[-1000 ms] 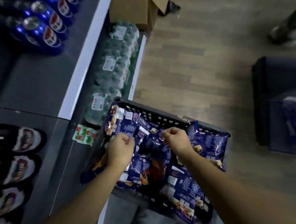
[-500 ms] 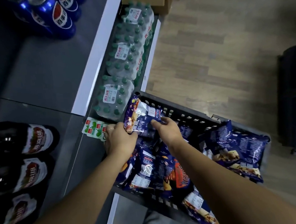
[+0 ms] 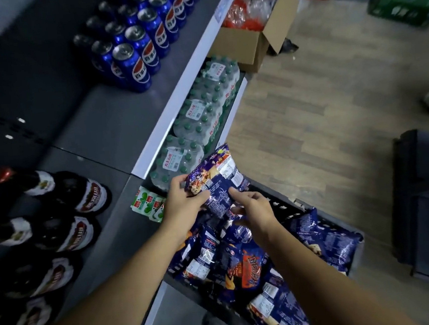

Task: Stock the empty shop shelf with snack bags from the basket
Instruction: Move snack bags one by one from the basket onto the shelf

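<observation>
A dark plastic basket (image 3: 288,205) full of blue snack bags (image 3: 246,261) stands below me, beside the shelving. My left hand (image 3: 183,199) grips a small bunch of blue snack bags (image 3: 217,177) at its left edge, lifted above the basket's far corner. My right hand (image 3: 254,208) holds the bunch's lower right side, fingers curled on the foil. The grey shelf (image 3: 105,128) to the left has a bare stretch between the cans and the bottles.
Blue soda cans (image 3: 139,41) stand at the shelf's far end, dark bottles (image 3: 64,218) lie at its near end. Packs of water bottles (image 3: 198,119) fill the lower shelf. An open cardboard box (image 3: 254,38), a green crate (image 3: 404,0) and a dark bin (image 3: 428,194) sit on the wood floor.
Both hands moved from inside the basket to its far left corner and lifted a bunch of bags. The view tilted up, showing more of the shelf and floor.
</observation>
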Tool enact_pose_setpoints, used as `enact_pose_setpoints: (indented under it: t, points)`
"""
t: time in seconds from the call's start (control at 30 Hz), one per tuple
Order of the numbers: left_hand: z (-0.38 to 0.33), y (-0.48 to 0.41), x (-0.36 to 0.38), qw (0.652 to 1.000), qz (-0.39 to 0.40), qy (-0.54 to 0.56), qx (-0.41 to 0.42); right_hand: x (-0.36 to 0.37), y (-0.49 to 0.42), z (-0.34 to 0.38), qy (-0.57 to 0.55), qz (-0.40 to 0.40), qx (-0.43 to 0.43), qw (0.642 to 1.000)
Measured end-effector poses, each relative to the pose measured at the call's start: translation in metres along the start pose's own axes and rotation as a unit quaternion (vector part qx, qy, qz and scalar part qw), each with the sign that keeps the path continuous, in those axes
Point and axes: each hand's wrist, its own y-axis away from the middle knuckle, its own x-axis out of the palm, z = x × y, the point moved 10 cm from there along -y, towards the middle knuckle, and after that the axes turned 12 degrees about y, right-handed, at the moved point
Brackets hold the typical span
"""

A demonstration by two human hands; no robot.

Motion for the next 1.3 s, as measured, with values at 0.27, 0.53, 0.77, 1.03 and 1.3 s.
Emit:
enact_pose_setpoints:
  t: [0.27, 0.53, 0.77, 1.03, 1.3]
  points:
    - [-0.100, 0.059, 0.000, 0.997, -0.002, -0.011, 0.083, -0.023, 0.066, 0.113, 0.040, 0.036, -0.164, 0.985]
    - [-0.201, 0.150, -0.044, 0.969, -0.060, 0.128, 0.201, 0.046, 0.158, 0.211, 0.113, 0.164, -0.262, 0.944]
    - [-0.266, 0.241, -0.126, 0.930, -0.135, 0.120, 0.319, 0.149, 0.253, 0.268, 0.132, 0.267, -0.332, 0.895]
    - [-0.286, 0.334, -0.246, 0.885, -0.245, 0.139, 0.371, 0.273, 0.357, 0.274, 0.186, 0.370, -0.379, 0.828]
    - [-0.279, 0.403, -0.347, 0.860, -0.305, 0.154, 0.379, 0.384, 0.417, 0.250, 0.215, 0.423, -0.364, 0.801]
